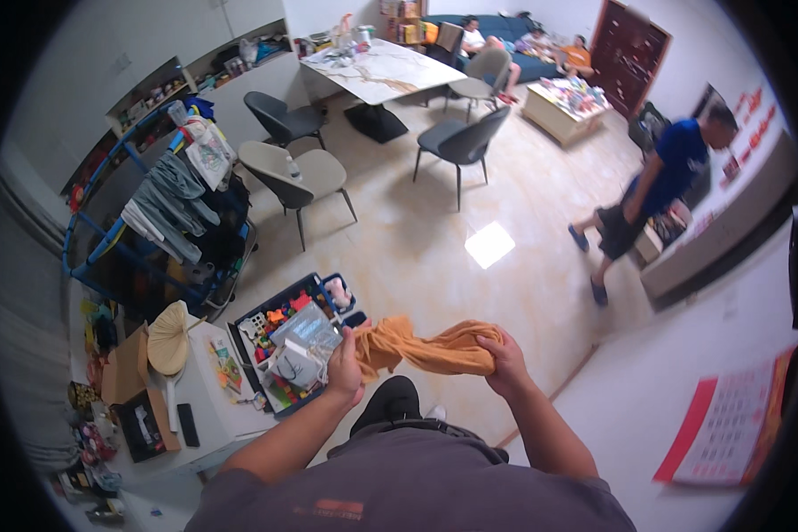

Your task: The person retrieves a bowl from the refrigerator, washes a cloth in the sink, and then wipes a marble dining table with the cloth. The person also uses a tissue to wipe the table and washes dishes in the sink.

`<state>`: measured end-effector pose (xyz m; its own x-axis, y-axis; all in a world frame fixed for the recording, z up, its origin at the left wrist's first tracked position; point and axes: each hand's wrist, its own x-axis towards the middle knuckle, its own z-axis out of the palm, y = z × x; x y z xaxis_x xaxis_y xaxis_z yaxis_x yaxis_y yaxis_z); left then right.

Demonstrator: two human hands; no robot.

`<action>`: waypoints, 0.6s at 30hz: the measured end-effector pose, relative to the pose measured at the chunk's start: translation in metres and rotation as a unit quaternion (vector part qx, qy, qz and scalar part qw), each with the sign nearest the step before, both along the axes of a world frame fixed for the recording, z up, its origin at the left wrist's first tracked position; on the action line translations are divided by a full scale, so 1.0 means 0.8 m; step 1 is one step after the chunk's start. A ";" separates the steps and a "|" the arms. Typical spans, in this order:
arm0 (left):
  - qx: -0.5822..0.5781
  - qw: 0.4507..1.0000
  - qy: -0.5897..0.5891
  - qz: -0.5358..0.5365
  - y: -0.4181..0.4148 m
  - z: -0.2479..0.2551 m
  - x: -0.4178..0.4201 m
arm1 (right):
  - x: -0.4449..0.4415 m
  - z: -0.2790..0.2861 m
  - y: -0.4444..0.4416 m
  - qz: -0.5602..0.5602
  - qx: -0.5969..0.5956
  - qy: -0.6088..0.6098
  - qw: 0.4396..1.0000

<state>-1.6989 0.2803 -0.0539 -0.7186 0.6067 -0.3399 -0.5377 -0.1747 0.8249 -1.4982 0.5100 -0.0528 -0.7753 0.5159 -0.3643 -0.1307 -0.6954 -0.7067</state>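
Observation:
An orange cloth, bunched and twisted, is stretched between my two hands in front of my body. My left hand grips its loose, crumpled end. Around its thicker, rolled end my right hand is closed, with the thumb on top. Below the left end of the cloth stands a dark blue bin of toy bricks, with a clear plastic case and a white paper bag lying on the bricks. Whether the cloth is a garment I cannot tell.
At left, a white table bears a hand fan, a phone and an open cardboard box. Clothes hang on a blue frame. Chairs stand ahead. A person walks at right; several people sit on a sofa.

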 end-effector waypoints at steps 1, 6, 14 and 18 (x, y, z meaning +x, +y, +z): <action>-0.003 1.000 -0.009 0.006 0.019 -0.010 -0.021 | -0.021 -0.013 0.032 0.000 0.014 -0.009 1.000; -0.032 0.998 -0.046 0.029 0.125 -0.067 -0.132 | -0.156 -0.047 0.173 -0.026 0.026 -0.007 0.999; -0.130 0.983 0.114 -0.055 0.374 -0.071 -0.377 | -0.338 -0.060 0.420 -0.103 0.103 -0.041 0.989; -0.186 0.945 0.229 -0.145 0.485 -0.040 -0.496 | -0.430 -0.028 0.522 -0.131 0.075 -0.047 0.987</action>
